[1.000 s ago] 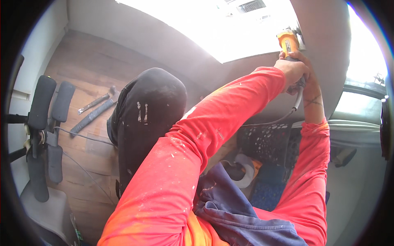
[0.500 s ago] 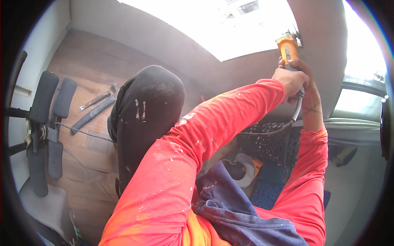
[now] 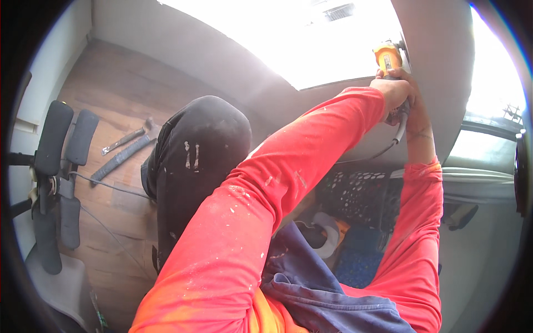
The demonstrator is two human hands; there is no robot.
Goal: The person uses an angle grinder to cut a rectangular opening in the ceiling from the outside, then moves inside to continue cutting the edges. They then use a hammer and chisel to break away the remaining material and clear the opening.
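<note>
A yellow-orange angle grinder point(image 3: 387, 58) is held up at the far right corner of the bright window opening point(image 3: 333, 50). Its head and disc guard lie against the wall edge point(image 3: 436, 61) of that opening. My left hand point(image 3: 392, 93) is wrapped round the grinder's rear body, its red sleeve crossing over from the lower left. On the right side my right hand point(image 3: 412, 87) also closes on the tool, its fingers partly hidden behind my left hand. From the grinder's back end hangs a grey power cord point(image 3: 401, 130). The disc's contact with the edge is hard to make out.
A hammer point(image 3: 127, 140) and a dark grey bar-like tool point(image 3: 123, 158) lie on the wooden floor point(image 3: 111, 77). Padded exercise equipment point(image 3: 54, 139) stands at the left. Near my right arm is a dark perforated crate point(image 3: 355, 191). Haze hangs by the window.
Both hands and the grinder have moved slightly farther away along the window edge. The cord has swung and now bends lower behind the tool.
</note>
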